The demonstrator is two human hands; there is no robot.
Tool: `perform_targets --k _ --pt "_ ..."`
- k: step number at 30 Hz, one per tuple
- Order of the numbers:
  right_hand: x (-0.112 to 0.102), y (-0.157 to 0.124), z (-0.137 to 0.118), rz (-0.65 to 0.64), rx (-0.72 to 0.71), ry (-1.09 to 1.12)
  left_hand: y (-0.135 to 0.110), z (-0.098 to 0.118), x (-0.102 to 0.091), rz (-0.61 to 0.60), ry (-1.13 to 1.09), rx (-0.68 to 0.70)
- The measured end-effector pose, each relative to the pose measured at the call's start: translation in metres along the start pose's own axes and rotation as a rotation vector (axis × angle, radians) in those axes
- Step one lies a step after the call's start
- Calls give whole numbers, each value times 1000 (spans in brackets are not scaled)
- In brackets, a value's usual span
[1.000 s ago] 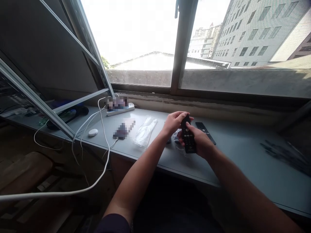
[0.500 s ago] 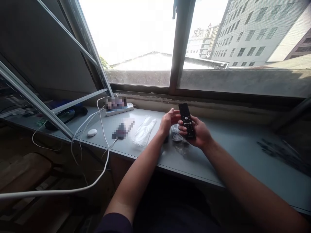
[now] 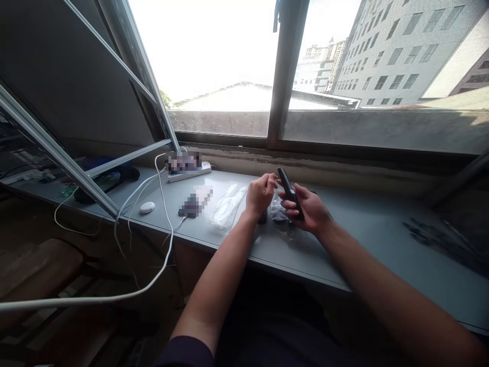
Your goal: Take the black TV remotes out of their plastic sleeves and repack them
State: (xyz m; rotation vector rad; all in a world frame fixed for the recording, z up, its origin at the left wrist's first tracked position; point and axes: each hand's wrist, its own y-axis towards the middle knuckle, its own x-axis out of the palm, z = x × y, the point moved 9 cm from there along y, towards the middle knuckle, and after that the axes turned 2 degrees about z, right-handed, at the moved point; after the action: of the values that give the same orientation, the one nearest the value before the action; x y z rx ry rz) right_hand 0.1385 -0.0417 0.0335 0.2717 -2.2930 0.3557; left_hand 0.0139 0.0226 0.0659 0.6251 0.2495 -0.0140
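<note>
My right hand [image 3: 309,210] is wrapped round a black remote control [image 3: 287,188], which is tilted on edge with its top end pointing up and away. My left hand [image 3: 260,194] is beside it, its fingers curled and its fingertips at the remote's upper end. Both hands hover just above the grey window ledge [image 3: 367,239]. Under them lies a small crumpled clear bag with dark contents [image 3: 278,213]. A second remote on the ledge is mostly hidden behind my right hand.
A clear plastic packet [image 3: 227,205] lies left of my hands, then a blurred dark item [image 3: 194,202], a white round puck [image 3: 147,207] and a power strip [image 3: 188,168] with white cables [image 3: 162,204]. An open window frame [image 3: 95,168] leans in at left. Dark cable ties [image 3: 443,239] lie at right.
The remote was lifted from low over the ledge, shown face-up, and has now been turned onto its edge. My left hand came off its top, opened, then closed in on it again.
</note>
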Motion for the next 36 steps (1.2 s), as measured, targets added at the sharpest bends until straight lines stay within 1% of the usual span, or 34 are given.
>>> perform_targets --k 2,5,9,12,16,18,23,26,30,36 --pt "1 0 1 -25 23 43 0 4 -3 24 88 59" --pt "2 -1 0 -52 16 74 -2 8 -5 58 165 96" --pt "5 -2 -8 -74 -85 88 -5 10 -4 53 208 115" --pt "3 -4 -13 -63 -153 112 -5 10 -3 48 216 129" --pt "0 -3 -7 -46 -115 140 -5 11 -5 74 236 166" --pt "-3 -2 -4 -18 -90 143 -5 12 -5 79 242 183" --pt "-17 5 -1 139 -81 155 -5 9 -6 88 249 177" --pt "-21 8 -2 171 -89 164 -5 9 -8 105 222 177" --pt "-17 6 -2 146 -92 172 -5 9 -9 116 195 190" --pt "-3 1 1 39 -52 163 -5 9 -9 110 195 193"
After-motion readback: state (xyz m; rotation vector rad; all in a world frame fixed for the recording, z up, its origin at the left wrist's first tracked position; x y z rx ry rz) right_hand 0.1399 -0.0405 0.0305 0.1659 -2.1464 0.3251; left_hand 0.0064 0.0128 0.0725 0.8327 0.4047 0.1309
